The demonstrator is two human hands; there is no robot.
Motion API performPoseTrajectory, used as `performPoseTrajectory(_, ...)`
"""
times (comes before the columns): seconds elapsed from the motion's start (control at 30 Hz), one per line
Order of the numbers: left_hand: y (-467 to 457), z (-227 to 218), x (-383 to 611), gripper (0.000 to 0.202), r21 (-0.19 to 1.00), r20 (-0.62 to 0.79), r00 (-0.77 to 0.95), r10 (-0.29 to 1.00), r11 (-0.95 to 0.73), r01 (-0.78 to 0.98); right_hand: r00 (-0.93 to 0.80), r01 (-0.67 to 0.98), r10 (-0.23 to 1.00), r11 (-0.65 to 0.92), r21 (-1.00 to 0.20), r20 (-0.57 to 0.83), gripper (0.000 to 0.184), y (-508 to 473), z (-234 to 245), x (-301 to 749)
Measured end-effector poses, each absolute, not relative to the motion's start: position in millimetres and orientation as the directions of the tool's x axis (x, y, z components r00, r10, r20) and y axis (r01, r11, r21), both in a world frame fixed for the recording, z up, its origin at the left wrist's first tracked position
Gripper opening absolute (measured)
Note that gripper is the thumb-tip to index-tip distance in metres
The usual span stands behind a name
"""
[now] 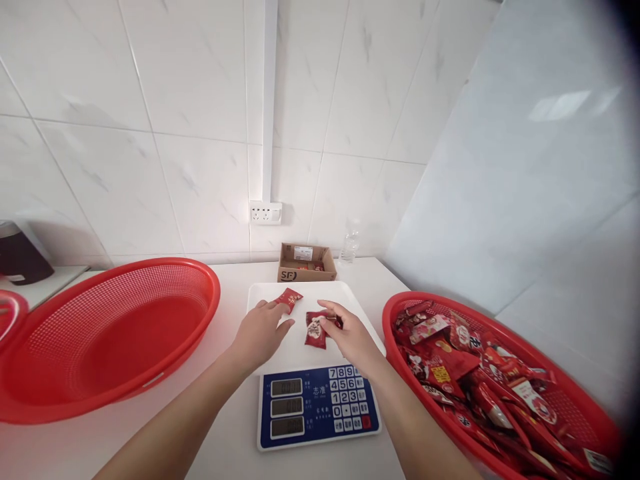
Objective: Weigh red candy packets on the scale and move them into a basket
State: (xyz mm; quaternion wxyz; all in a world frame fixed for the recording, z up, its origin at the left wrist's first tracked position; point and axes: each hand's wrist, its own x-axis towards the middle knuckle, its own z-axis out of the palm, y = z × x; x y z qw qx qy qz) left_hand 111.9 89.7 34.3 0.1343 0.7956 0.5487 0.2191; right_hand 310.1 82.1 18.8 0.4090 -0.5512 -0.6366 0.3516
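Observation:
On the white pan (pixel 275 362) of a digital weighing scale lie small red wrapped packets. My left hand (pixel 261 333) is over the left side of the pan. Its fingertips are at the lower edge of a red packet with gold print (pixel 290 298), and its thumb stands apart. My right hand (pixel 354 337) has thumb and fingers around the right side of a red packet with a white printed figure (pixel 315 331). More dark red wrapper shows between those fingers, partly hidden. In front, the scale's blue keypad panel (pixel 319 405) has three small displays.
A large red perforated basket (pixel 150 277) stands at left. At right, another red basket (pixel 400 300) holds many red snack packets (pixel 450 363). Behind the scale are a small cardboard box (pixel 306 275) and a clear plastic bottle (pixel 349 243). A dark container (pixel 24 257) sits far left.

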Motion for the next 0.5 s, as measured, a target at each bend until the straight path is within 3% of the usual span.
performPoseTrajectory(0.2,82.9,40.8,108.6,0.029,0.443,0.198,0.350,0.915,-0.403,0.801,0.046,0.658,0.949,0.205,-0.725,0.311,0.046,101.3,16.4,322.2)
performPoseTrajectory(0.5,90.9,22.0,132.0,0.057,0.373,0.106,0.614,0.782,-0.604,0.704,-0.091,0.817,0.952,0.239,-0.524,0.292,0.056,105.4,9.7,330.0)
